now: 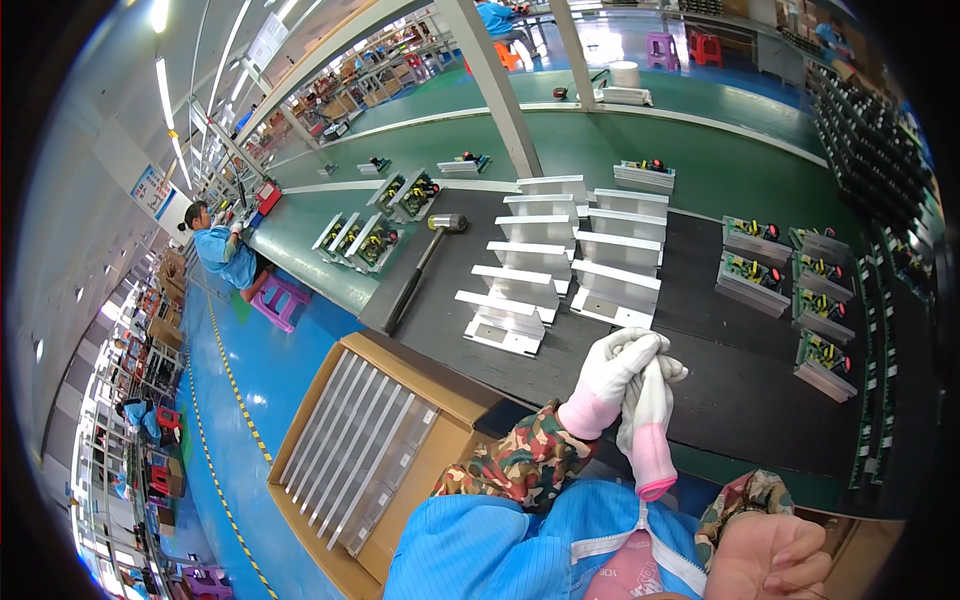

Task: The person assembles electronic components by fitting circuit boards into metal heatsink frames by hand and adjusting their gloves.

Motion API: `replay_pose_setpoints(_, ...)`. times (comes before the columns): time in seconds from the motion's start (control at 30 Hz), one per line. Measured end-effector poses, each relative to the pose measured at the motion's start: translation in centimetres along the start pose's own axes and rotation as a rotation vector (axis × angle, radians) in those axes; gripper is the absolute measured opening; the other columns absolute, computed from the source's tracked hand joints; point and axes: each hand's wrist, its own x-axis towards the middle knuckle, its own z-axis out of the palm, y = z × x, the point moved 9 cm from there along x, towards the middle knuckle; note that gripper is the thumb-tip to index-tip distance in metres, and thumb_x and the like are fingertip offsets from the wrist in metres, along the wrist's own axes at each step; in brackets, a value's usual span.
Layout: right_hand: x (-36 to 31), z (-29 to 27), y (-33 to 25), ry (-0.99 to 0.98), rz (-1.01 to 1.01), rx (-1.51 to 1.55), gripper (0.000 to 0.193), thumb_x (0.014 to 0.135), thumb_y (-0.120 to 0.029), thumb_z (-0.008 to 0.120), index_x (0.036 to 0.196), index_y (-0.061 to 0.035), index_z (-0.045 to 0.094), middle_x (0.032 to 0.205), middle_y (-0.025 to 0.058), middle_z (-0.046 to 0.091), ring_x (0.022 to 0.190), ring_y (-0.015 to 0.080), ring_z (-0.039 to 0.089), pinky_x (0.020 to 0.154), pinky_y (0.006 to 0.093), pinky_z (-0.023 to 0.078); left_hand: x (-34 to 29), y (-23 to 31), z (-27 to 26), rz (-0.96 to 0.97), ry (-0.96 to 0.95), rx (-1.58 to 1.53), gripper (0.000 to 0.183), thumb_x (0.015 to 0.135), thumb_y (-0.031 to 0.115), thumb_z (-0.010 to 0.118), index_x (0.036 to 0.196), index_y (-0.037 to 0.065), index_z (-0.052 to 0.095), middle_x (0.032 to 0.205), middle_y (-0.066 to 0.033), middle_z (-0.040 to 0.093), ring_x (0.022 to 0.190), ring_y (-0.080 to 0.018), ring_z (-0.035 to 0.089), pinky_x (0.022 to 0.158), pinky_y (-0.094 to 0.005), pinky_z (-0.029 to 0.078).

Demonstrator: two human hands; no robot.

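Note:
My left hand [612, 375], in a white glove with a pink cuff, is closed at chest height over the near edge of the bench. It pinches the fingers of a second white glove [650, 420], which hangs down with its pink cuff open and no hand in it. My right hand [775, 560] is bare, low at the right, with its fingers curled in and nothing visible in them. Beyond my left hand, silver aluminium heat sinks [515, 325] stand in two rows on the black mat [690, 365].
A rubber mallet [430, 265] lies left of the rows. Circuit boards on metal brackets stand at left [375, 245] and right [825, 365]. An open cardboard box [455, 400] of metal profiles sits near left. Dark boards [870, 130] are racked at far right. A co-worker [225, 250] sits at left.

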Motion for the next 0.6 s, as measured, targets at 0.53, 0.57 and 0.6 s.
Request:
replay_pose_setpoints(0.53, 0.0, 0.5, 0.4, -0.043, -0.027, 0.062, 0.014, 0.099, -0.029, 0.05, 0.098, -0.0151, 0.048, 0.093, -0.0027, 0.044, 0.078, 0.0115, 0.041, 0.069, 0.0273, 0.039, 0.0, 0.1, 0.0, -0.003, 0.006, -0.026, 0.024, 0.101, 0.018, 0.057, 0.107, -0.005, 0.059, 0.079, -0.0177, 0.07, 0.081, -0.026, 0.072, 0.084, -0.0363, 0.059)
replay_pose_setpoints(0.57, 0.1, 0.6, 0.4, -0.047, -0.023, 0.064, 0.014, 0.098, -0.029, 0.05, 0.098, -0.0151, 0.048, 0.093, -0.0027, 0.044, 0.078, 0.0116, 0.041, 0.069, 0.0273, 0.039, -0.1, 0.1, 0.0, -0.006, 0.013, -0.023, 0.024, 0.101, 0.018, 0.057, 0.107, -0.005, 0.059, 0.079, -0.0177, 0.07, 0.081, -0.0261, 0.072, 0.084, -0.0361, 0.06)
replay_pose_setpoints(0.6, 0.2, 0.6, 0.4, -0.054, -0.021, 0.064, 0.014, 0.098, -0.029, 0.05, 0.098, -0.0152, 0.048, 0.093, -0.0027, 0.044, 0.078, 0.0116, 0.041, 0.069, 0.0273, 0.039, -0.1, 0.2, -0.1, 0.004, 0.024, -0.023, 0.024, 0.101, 0.018, 0.057, 0.107, -0.005, 0.059, 0.079, -0.0177, 0.07, 0.081, -0.0262, 0.072, 0.084, -0.036, 0.06)
